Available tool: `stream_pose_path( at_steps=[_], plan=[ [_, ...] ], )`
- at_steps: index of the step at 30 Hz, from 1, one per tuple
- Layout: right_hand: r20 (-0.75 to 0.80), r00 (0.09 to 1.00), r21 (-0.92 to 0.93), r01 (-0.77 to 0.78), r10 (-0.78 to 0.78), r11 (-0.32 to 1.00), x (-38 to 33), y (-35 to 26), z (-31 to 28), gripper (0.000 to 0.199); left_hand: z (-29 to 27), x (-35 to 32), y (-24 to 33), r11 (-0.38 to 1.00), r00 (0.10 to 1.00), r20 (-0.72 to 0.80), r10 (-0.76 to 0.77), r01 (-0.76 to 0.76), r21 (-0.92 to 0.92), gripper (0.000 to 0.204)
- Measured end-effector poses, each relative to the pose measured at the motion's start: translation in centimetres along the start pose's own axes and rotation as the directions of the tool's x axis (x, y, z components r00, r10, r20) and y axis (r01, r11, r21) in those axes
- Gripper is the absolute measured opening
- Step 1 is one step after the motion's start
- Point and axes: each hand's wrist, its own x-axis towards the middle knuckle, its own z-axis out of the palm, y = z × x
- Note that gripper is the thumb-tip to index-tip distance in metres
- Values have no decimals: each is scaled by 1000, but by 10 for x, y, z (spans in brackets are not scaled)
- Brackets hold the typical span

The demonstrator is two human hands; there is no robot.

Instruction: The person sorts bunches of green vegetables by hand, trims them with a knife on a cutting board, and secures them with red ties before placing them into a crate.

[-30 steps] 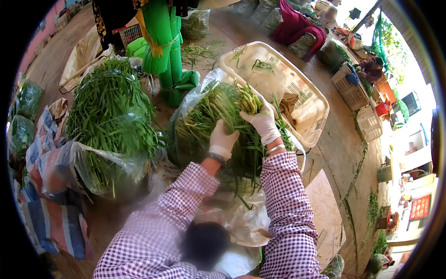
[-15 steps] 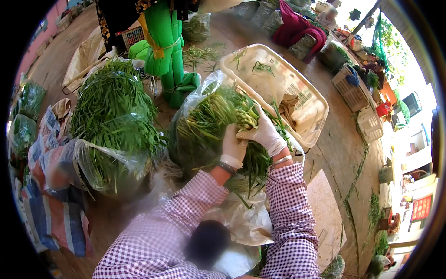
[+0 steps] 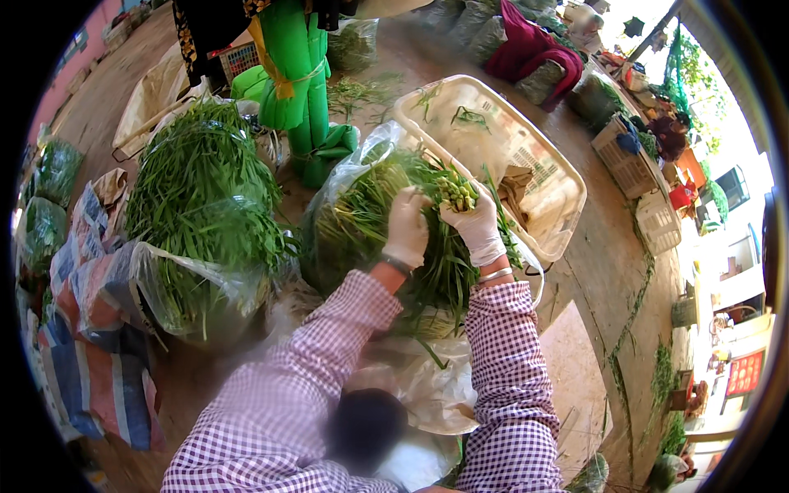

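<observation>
My right hand (image 3: 477, 228), in a white glove, is closed round a bunch of long-leaved greens (image 3: 457, 195). The bunch's pale, thick ends point up and away, while its leaves hang down below the hand. Just left of it and apart from the bunch, my gloved left hand (image 3: 407, 228) has its fingers curled in; what they hold, if anything, is hidden. Both hands are above a clear plastic bag (image 3: 325, 205) filled with more loose greens (image 3: 362, 193). A second, larger heap of greens (image 3: 201, 181) fills an open plastic bag on the left.
Beyond the hands lies a cream plastic crate (image 3: 526, 123) with brown scraps inside. Green wrapped rolls (image 3: 308, 99) stand at the back. A striped woven sack (image 3: 103, 370) is at left, a flat board (image 3: 575, 370) at right. More crates (image 3: 629, 156) and a person (image 3: 670, 135) are farther right.
My left hand has drawn away from the bunch and its fingers have curled. My right hand keeps hold of the greens, slightly farther right and higher.
</observation>
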Motion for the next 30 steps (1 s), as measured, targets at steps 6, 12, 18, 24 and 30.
stream_pose_path(
  at_steps=[6,12,18,24,30],
  plan=[
    [-137,990,-47,23,-29,999,-6,7,-25,36,9,4,-31,597,862,502,72,-441,670,49],
    [-347,938,95,65,-28,993,-10,-84,-69,22,2,-1,-52,537,862,507,1,-428,727,54],
    [-604,787,406,167,126,898,-85,-159,-165,38,13,-3,-68,515,850,506,148,-503,694,55],
    [-795,557,391,165,242,905,-224,-162,-255,43,30,-5,-65,475,838,513,188,-535,699,52],
    [-713,637,557,264,292,787,-314,-193,-253,36,18,32,-21,316,806,507,-305,-416,852,60]
  ],
)
